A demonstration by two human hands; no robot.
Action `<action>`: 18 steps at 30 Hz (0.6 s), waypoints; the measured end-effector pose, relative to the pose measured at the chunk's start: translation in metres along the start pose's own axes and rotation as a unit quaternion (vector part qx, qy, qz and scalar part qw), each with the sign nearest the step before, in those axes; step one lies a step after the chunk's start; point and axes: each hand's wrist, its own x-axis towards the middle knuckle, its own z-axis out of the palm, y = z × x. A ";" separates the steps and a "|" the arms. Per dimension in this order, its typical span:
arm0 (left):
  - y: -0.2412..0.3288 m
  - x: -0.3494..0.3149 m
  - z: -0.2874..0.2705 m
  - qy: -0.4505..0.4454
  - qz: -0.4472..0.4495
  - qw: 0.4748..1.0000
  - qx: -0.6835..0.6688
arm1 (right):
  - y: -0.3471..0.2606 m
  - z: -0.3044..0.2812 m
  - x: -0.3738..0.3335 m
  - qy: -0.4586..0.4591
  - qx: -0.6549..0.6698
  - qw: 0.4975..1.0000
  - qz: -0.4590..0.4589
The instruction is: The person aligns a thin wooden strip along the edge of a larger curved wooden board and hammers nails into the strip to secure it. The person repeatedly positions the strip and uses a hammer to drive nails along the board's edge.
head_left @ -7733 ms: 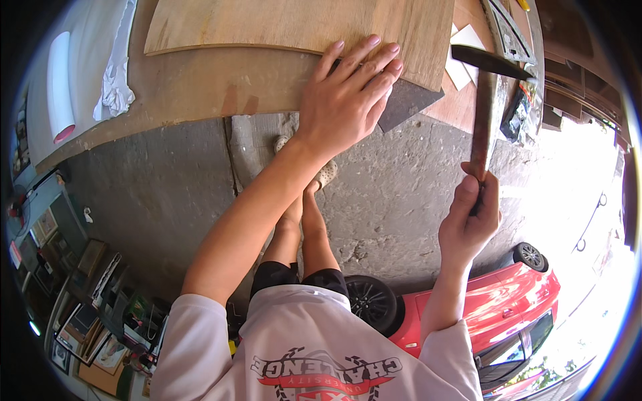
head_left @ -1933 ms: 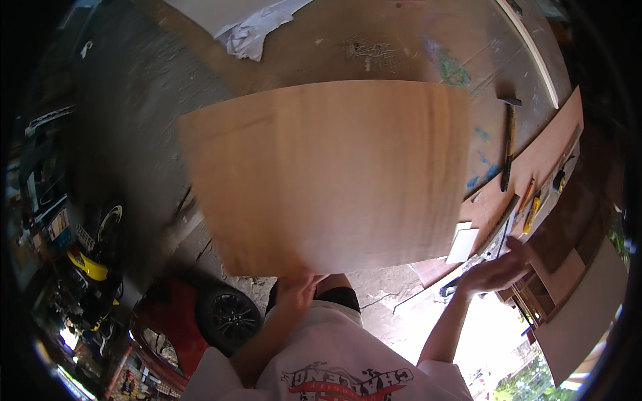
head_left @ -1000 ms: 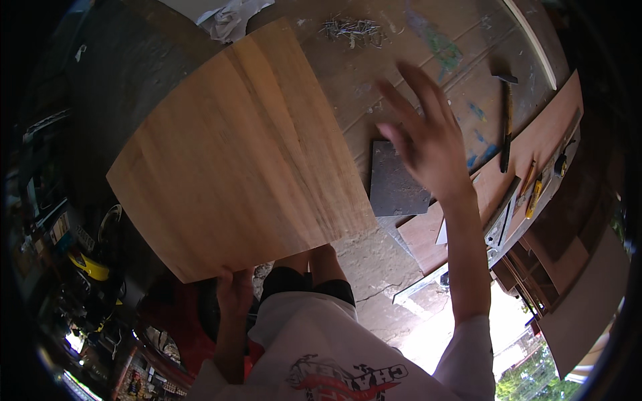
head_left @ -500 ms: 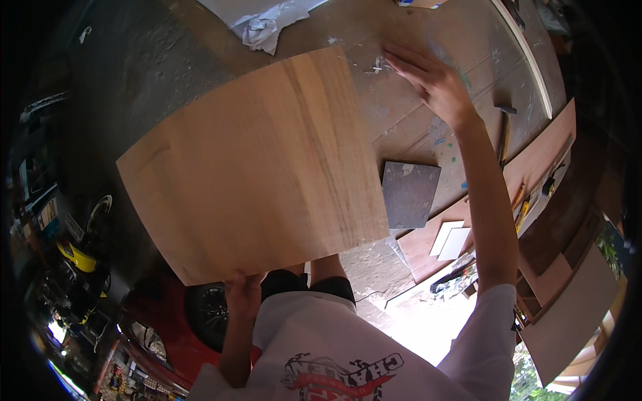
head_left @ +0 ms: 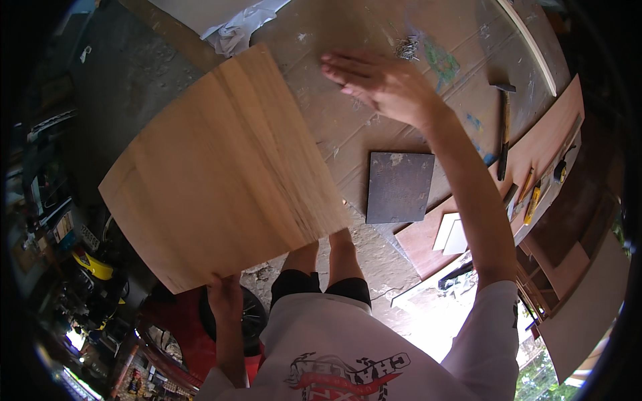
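A large plywood board (head_left: 221, 174) with a streaked brown grain is held up in front of me, tilted to the left. My left hand (head_left: 225, 293) grips its lower edge; the fingers behind the board are hidden. Over the worktable (head_left: 348, 127), my right hand (head_left: 378, 83) is stretched out flat, fingers straight and holding nothing. Close beyond that hand lies a small pile of nails (head_left: 406, 48). A dark square plate (head_left: 400, 187) rests on the near edge of the table, beside the board's right side.
A hammer (head_left: 503, 130) lies to the right. Near it are a pencil (head_left: 526, 185), a yellow cutter knife (head_left: 532, 205) and a tape measure (head_left: 560, 170) on reddish plywood sheets. Crumpled white paper (head_left: 234, 33) is at the far side. A red vehicle (head_left: 180, 317) stands at lower left.
The plywood board has shifted left and turned, leaning further away from the table. My right hand has moved left across the tabletop, so the nail pile now shows.
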 end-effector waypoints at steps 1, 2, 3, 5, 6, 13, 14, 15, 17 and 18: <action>0.001 0.000 0.000 0.016 -0.002 1.000 0.003 | 0.006 -0.003 -0.010 -0.011 -0.008 1.000 0.015; 0.001 0.000 0.000 0.016 0.010 1.000 0.003 | 0.014 -0.010 -0.023 -0.023 -0.017 0.999 0.029; -0.001 0.000 0.002 0.030 0.022 0.999 0.007 | 0.021 -0.017 -0.036 -0.035 -0.025 0.998 0.041; -0.011 0.000 0.009 0.017 0.012 1.000 -0.013 | 0.031 -0.030 -0.057 -0.037 -0.031 0.995 0.087; -0.018 -0.002 0.015 0.020 0.013 0.999 -0.023 | 0.037 -0.037 -0.065 -0.032 -0.024 0.993 0.107; -0.083 -0.016 0.063 -0.032 -0.053 0.994 -0.086 | 0.052 -0.054 -0.075 0.064 0.010 0.948 0.313; -0.089 -0.018 0.068 -0.028 -0.061 0.994 -0.087 | 0.053 -0.052 -0.070 0.088 0.021 0.945 0.315; -0.094 -0.019 0.072 -0.039 -0.061 0.993 -0.088 | 0.055 -0.049 -0.063 0.104 0.031 0.940 0.324; -0.102 -0.021 0.078 -0.041 -0.068 0.992 -0.095 | 0.060 -0.040 -0.046 0.112 0.064 0.943 0.307; -0.105 -0.022 0.079 -0.038 -0.068 0.993 -0.091 | 0.064 -0.035 -0.036 0.106 0.088 0.950 0.282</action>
